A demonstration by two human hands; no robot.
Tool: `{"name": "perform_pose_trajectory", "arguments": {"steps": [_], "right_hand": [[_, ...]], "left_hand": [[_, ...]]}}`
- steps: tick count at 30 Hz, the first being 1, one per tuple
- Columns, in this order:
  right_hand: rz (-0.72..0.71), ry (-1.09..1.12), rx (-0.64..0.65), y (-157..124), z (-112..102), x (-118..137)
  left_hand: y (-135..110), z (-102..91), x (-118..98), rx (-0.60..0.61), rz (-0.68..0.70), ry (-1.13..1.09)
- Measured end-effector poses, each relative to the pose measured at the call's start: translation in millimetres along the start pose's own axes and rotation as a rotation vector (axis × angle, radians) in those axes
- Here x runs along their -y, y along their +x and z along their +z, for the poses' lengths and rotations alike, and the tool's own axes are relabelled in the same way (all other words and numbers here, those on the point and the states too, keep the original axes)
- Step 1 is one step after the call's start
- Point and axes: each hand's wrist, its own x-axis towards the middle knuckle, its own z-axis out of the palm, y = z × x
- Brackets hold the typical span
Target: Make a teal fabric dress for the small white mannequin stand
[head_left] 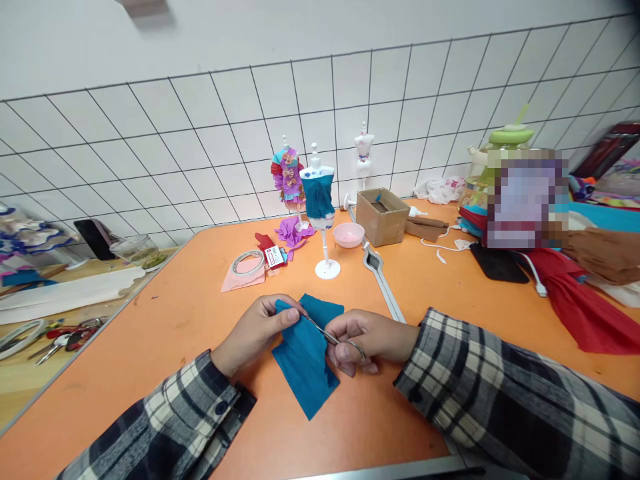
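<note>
A blue paper is rested on the orange table, and its upper edge is pinched by the left hand. Small scissors are clasped in the right hand, with the blades at that edge. The cutting seems only begun; most of the sheet is uncut.

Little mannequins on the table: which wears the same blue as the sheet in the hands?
The front mannequin, on a white foot, in a blue wrap. The mannequin behind wears purple and red; the far mannequin is mostly white.
</note>
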Motion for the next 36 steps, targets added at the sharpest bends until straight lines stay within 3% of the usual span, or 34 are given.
{"name": "perform_pose_trajectory", "arguments": {"steps": [10,18,27,32,36], "right_hand": [[0.038,0.081,0.01,-0.5,2.5,-1.8],[0.062,0.143,0.018,-1.4,3.0,-7.3],[0.066,0.088,0.031,-1.0,2.1,-2.6],[0.074,0.066,0.116,-0.4,1.5,-2.9],[0.042,0.003,0.042,-0.2,1.7,-0.6]], "left_hand": [[1.4,2.4,7.5,0.124,-0.049,-0.087],[1.4,-0.2,7.9,0.177,-0.038,-0.003],[2.3,3.1,2.7,0.169,-0.026,0.094],[2.0,4.8,0.9,0.219,-0.046,0.148],[1.5,3.4,4.0,0.17,-0.039,0.09]]}}
